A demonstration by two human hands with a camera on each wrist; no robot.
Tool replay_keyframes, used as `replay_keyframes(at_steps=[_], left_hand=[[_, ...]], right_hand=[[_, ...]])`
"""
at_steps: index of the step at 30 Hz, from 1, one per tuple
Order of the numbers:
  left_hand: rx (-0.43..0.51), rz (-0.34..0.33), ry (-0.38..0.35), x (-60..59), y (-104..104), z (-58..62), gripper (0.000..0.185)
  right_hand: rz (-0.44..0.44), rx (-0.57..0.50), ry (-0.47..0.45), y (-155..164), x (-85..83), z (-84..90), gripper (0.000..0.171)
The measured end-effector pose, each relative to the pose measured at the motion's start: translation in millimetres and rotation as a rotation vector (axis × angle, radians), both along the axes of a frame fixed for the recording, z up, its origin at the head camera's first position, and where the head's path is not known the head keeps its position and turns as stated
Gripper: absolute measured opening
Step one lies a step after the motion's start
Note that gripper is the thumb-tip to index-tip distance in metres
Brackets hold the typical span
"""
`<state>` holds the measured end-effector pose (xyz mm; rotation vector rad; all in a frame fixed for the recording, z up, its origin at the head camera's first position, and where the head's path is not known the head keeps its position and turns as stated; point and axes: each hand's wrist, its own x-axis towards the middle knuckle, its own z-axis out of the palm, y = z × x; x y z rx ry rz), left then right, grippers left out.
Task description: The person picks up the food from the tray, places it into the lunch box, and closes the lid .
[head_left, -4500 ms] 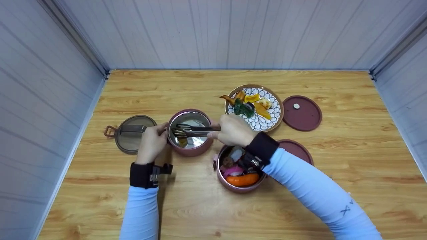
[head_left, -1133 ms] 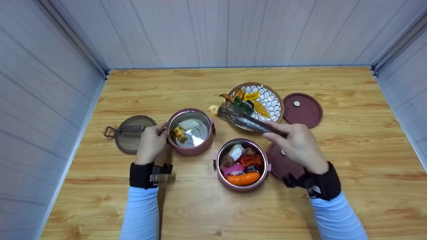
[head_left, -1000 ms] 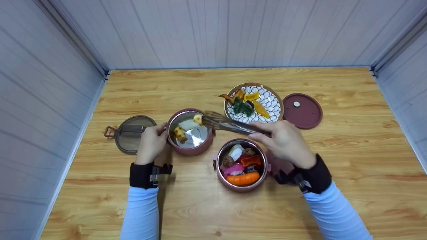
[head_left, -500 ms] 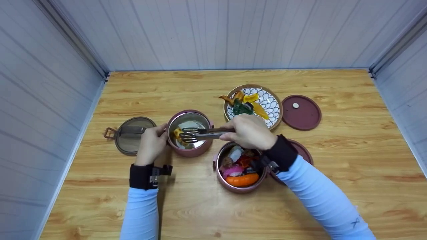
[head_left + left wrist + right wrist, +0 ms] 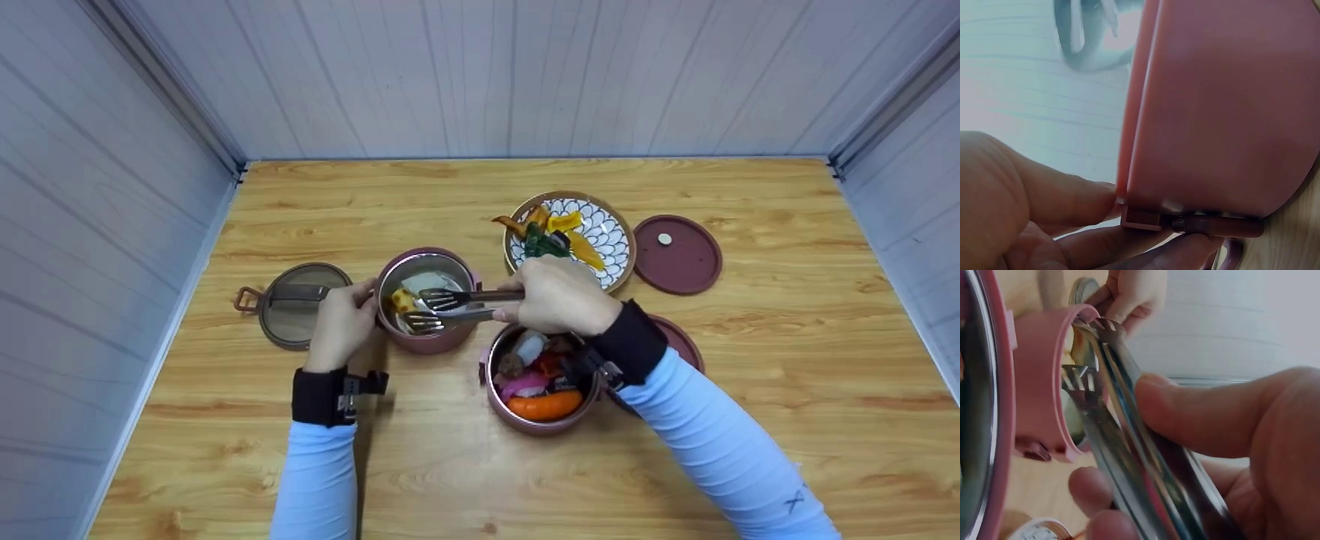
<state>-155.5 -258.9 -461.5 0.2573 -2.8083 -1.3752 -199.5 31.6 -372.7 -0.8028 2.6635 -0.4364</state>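
Note:
My left hand [image 5: 341, 326] pinches the left side of a pink steel-lined food container [image 5: 427, 343], thumb at the rim and fingers under the side clasp [image 5: 1219, 225]. In my right hand [image 5: 566, 295] is a pair of metal serving tongs [image 5: 480, 296], reaching from the right into that container. Their slotted ends stand apart inside it. Beneath them lie a browned yellow food piece [image 5: 403, 301] and a pale white piece [image 5: 427, 282]. In the right wrist view, my thumb presses one arm of the tongs [image 5: 1129, 422] and my fingers the other.
A second pink container [image 5: 536, 427], with a carrot and several other foods, stands under my right wrist. Behind it, a patterned plate [image 5: 611, 259] holds several vegetable pieces. Two maroon lids [image 5: 682, 262] lie right; a smoky lid [image 5: 300, 330] with a handle lies left.
The tongs took a browned pale piece from the plate, carried it left and lowered it into the left container. Their ends have since spread apart. My left hand stayed at the container.

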Motion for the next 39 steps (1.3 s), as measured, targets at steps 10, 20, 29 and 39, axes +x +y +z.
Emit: replay_keyframes(at_steps=[10, 20, 29, 39], left_hand=[[0.011, 0.001, -0.020, -0.9, -0.6, -0.4, 0.038], [0.006, 0.005, -0.037, 0.2, -1.1, 1.3, 0.038], [-0.011, 0.008, -0.004, 0.8, -0.6, -0.4, 0.037], [0.003, 0.004, -0.008, -0.4, 0.3, 0.5, 0.038]], right_hand=[[-0.074, -0.077, -0.009, 23.3, -4.6, 9.7, 0.040], [-0.041, -0.114, 0.044, 27.5, -3.5, 3.6, 0.035], [-0.042, -0.072, 0.013, -6.8, 2.5, -13.8, 0.027], [-0.012, 0.026, 0.052, -7.4, 0.5, -1.5, 0.023]])
